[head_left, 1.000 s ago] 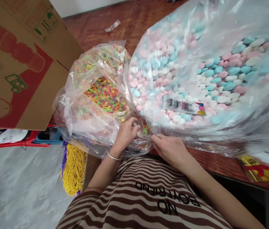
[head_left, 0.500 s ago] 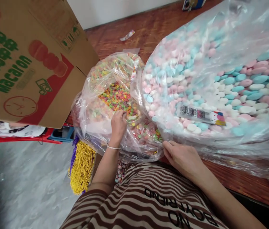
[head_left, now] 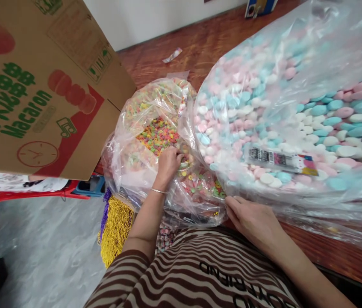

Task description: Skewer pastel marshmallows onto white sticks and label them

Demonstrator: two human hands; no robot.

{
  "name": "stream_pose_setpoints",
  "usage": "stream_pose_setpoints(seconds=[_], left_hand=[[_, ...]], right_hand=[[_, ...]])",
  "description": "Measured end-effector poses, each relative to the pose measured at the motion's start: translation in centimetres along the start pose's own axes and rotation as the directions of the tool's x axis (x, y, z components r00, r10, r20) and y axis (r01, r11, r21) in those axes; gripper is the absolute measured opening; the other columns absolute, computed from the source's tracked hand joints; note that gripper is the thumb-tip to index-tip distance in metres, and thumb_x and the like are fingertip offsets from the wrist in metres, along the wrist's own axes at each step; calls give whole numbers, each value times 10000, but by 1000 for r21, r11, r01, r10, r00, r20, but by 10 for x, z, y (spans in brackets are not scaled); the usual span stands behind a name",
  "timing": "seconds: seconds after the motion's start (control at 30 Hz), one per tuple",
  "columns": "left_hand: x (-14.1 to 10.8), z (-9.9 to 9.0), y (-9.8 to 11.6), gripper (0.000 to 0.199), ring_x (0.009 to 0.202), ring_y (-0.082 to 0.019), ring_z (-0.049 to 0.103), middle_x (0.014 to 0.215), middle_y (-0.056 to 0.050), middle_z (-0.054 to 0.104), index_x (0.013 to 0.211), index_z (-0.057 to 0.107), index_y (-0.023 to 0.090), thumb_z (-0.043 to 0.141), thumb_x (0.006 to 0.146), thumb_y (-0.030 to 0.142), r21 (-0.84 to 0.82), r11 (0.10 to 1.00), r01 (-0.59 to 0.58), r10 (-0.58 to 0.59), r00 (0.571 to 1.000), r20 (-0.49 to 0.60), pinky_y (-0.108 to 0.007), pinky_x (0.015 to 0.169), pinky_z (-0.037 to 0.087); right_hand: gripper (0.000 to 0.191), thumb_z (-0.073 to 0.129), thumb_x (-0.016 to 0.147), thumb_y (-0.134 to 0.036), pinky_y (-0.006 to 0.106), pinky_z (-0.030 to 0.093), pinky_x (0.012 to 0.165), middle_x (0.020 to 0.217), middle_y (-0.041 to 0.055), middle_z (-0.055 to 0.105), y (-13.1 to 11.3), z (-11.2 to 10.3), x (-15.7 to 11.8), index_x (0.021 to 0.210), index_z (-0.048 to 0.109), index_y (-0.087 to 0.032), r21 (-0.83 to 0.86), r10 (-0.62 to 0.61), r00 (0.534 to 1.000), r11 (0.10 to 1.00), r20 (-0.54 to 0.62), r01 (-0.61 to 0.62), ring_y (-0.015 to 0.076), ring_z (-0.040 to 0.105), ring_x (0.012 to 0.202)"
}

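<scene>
My left hand, with a bangle on its wrist, is closed at the opening of a clear bag of small colourful rings. Its fingertips are curled beside the rings, and what they pinch is too small to make out. My right hand pinches the clear plastic at the lower right edge of that bag. Right beside it lies a larger clear bag of pink, blue and white candy-like pieces, with a small printed packet on top.
A Macaron cardboard box stands at the left on the wooden table. A small wrapper lies behind the bags. Gold bead strands hang below the table edge, near a red rack.
The view has shifted, so everything appears a little lower and further right. My left hand has turned slightly at the bag's opening; my right hand keeps its pinch.
</scene>
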State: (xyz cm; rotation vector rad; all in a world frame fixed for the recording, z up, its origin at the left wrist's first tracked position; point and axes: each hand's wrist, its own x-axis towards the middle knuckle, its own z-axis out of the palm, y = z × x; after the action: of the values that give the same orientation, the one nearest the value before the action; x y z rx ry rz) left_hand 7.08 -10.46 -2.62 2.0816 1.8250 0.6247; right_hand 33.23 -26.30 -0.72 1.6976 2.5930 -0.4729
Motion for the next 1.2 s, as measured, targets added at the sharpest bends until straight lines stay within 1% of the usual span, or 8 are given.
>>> stream_pose_setpoints(seconds=[0.1,0.2,0.27,0.47,0.67,1.0,1.1,1.2], left_hand=[[-3,-6,-9,61,817,-174,657,852,-50,703,829,633,197,600,865,233,-284,944,169,-207,972,-108,-338,823,526],[3,-20,-24,53,705,-122,659,802,-12,678,903,534,207,557,863,234,-672,660,336,-481,876,-34,-278,727,548],[13,-30,-34,84,691,-101,651,787,8,640,898,499,213,551,832,209,-756,553,351,-507,862,29,-247,709,542],[45,-38,-48,126,592,-107,528,653,32,527,765,559,198,629,815,290,-629,691,355,-443,896,19,-223,579,434],[65,-24,-54,125,683,-171,570,613,6,591,647,655,180,729,621,83,-434,824,364,-398,917,14,-269,673,436],[62,-44,-55,73,760,-161,647,813,-60,666,781,571,209,592,826,263,-611,712,346,-377,923,84,-288,692,535],[58,-50,-55,114,608,-131,554,680,-8,564,751,540,223,630,794,278,-653,677,341,-350,929,122,-255,577,478],[56,-48,-52,140,512,-109,437,587,33,476,747,576,213,665,782,315,-558,764,323,-309,943,122,-236,506,386]], right_hand=[[158,503,967,-206,294,146,526,773,18,699,3,4,0,845,603,-201,13,-13,1000,1000,-23,13,158,630,571],[169,490,969,-216,296,159,522,763,18,693,5,6,0,839,598,-204,29,-26,999,999,-39,27,152,626,565],[167,491,966,-215,299,160,523,763,16,695,5,7,1,839,599,-206,30,-20,999,999,-45,22,153,630,569],[167,486,960,-213,300,152,526,753,6,694,5,11,0,833,595,-215,44,-19,997,999,-80,22,145,600,545],[182,477,965,-237,298,157,531,748,6,688,6,13,0,822,586,-216,39,-17,996,999,-93,20,142,599,544],[185,467,962,-238,301,191,532,758,4,686,8,12,1,830,595,-220,99,0,997,995,-79,8,134,594,557],[187,464,960,-237,299,194,529,758,3,687,9,14,2,829,596,-222,108,-7,996,994,-87,17,138,589,550],[174,479,955,-235,295,185,526,762,7,690,9,16,2,833,601,-218,89,-16,996,996,-90,24,149,594,554]])
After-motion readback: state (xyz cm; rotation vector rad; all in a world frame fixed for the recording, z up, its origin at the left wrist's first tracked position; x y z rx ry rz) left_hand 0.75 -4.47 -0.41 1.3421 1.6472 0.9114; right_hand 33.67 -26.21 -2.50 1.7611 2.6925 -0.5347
